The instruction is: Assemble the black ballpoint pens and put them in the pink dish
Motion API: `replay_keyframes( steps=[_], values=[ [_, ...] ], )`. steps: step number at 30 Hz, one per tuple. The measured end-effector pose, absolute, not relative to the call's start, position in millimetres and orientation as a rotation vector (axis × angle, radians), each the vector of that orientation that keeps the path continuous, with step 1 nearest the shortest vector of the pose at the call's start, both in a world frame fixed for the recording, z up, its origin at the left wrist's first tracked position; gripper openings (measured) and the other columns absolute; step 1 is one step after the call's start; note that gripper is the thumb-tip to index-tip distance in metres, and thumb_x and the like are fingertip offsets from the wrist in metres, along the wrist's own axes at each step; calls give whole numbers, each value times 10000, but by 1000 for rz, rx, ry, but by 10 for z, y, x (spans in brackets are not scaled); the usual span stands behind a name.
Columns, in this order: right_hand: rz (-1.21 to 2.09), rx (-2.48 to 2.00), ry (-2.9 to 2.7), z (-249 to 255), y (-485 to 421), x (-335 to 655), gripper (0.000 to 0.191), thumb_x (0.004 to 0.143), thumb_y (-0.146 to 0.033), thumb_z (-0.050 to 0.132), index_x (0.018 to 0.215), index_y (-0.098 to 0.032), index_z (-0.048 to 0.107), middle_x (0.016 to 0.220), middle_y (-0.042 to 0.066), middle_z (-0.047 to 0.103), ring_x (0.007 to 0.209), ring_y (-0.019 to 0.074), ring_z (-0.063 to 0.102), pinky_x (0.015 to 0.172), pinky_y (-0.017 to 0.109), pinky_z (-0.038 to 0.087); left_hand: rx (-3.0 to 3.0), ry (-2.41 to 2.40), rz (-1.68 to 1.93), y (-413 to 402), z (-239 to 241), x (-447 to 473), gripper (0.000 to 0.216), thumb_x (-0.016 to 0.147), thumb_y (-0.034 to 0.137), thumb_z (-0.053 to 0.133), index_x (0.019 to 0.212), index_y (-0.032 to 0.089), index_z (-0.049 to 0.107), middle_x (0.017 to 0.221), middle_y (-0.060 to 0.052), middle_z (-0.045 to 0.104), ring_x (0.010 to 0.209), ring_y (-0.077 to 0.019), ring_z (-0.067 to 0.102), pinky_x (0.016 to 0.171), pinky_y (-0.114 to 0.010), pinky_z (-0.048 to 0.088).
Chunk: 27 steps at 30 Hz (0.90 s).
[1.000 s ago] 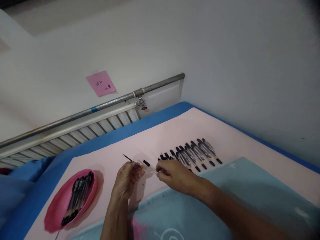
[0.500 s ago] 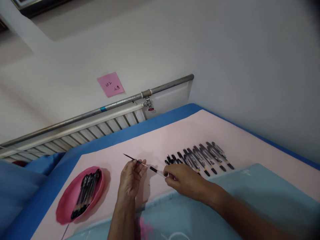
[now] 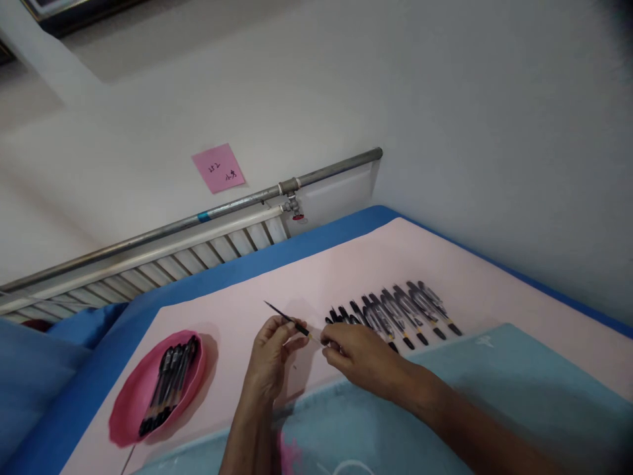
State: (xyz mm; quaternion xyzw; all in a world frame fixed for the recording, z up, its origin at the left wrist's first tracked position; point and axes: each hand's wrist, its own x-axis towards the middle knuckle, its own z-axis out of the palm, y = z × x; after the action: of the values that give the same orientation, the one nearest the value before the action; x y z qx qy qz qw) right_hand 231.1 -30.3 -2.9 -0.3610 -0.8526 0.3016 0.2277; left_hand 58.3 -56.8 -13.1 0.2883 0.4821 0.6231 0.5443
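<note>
Over on the left, the pink bowl [image 3: 123, 409] is resting on the table [image 3: 356, 270], with a bundle of black-ended pens [image 3: 171, 382] lying aslant inside. Moving across, the left hand [image 3: 271, 355] is keeping a narrow grip, its thumb and fingers closing around a slim pen [image 3: 301, 328]. And here's the key line: the pen's long axis is running from upper left to lower right, its dark point jutting beyond the left fingers, its black section sitting between the hands, its pale end meeting the right hand [image 3: 363, 356]. That right grip is pinching narrowly at this end; both hands are touching the pen, the left being nearer the point. (Whether it's one piece or two joining, I'm not able to tell; fingers are covering too much.) Farther right, a row of pens [image 3: 420, 313] is lying side by side, its near-left part hiding behind the right hand.
</note>
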Motion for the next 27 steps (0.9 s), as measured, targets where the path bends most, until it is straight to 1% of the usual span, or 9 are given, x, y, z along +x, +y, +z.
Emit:
replay_keyframes(
  steps=[3, 5, 8, 11, 14, 16, 22, 27],
  values=[
    [817, -1032, -2242, -18, -259, 2335, 114, 768, -155, 433, 731, -178, 538, 675, -6, 550, 600, 101, 460, 532, 209, 257, 754, 1164, 1442, -584, -120, 623, 259, 671, 318, 638, 847, 135, 586, 860, -72, 622, 781, -186, 600, 671, -332, 490],
    [802, -1088, -2139, -5, -216, 2373, 135, 789, -190, 427, 780, -184, 562, 684, -4, 561, 613, 108, 474, 542, 210, 281, 818, 1236, 1447, -582, -146, 643, 296, 690, 347, 615, 900, 139, 589, 845, -61, 607, 729, -161, 584, 642, -304, 480],
    [786, -1144, -2020, 23, -159, 2437, 153, 796, -220, 433, 827, -192, 579, 688, -5, 577, 623, 114, 492, 554, 213, 314, 1059, 1391, 1323, -572, -236, 711, 214, 693, 294, 603, 847, 146, 610, 763, -33, 593, 672, -128, 545, 625, -256, 450],
    [801, -1144, -1974, 55, -135, 2473, 153, 785, -222, 448, 840, -192, 588, 701, -4, 595, 637, 117, 510, 570, 215, 340, 1442, 1489, 1135, -571, -334, 819, 127, 705, 215, 560, 801, 175, 633, 795, -39, 607, 742, -146, 546, 675, -255, 427],
    [801, -1143, -1971, 77, -134, 2483, 151, 777, -209, 455, 837, -193, 592, 725, 0, 608, 658, 119, 520, 586, 216, 352, 1774, 1504, 962, -570, -400, 901, 203, 728, 157, 491, 843, 206, 651, 835, -44, 596, 768, -151, 539, 697, -261, 411],
    [791, -1143, -1977, 83, -138, 2484, 149, 776, -200, 456, 835, -194, 592, 743, 3, 613, 674, 120, 522, 592, 215, 353, 1885, 1510, 864, -565, -430, 924, 243, 727, 136, 471, 867, 218, 653, 832, -45, 582, 763, -150, 531, 688, -257, 406],
    [784, -1139, -1987, 71, -144, 2489, 148, 782, -195, 454, 827, -192, 595, 726, -2, 605, 653, 111, 512, 583, 212, 341, 1995, 1576, 667, -543, -454, 949, 255, 730, 149, 473, 891, 234, 651, 792, -33, 554, 726, -144, 509, 671, -245, 387],
    [768, -1135, -1995, 58, -143, 2486, 144, 785, -194, 456, 828, -191, 593, 733, -1, 610, 664, 111, 517, 593, 210, 342, 2099, 1637, 548, -558, -397, 1000, 188, 766, 184, 452, 764, 214, 637, 743, -37, 538, 694, -147, 501, 644, -244, 358]
  ],
)
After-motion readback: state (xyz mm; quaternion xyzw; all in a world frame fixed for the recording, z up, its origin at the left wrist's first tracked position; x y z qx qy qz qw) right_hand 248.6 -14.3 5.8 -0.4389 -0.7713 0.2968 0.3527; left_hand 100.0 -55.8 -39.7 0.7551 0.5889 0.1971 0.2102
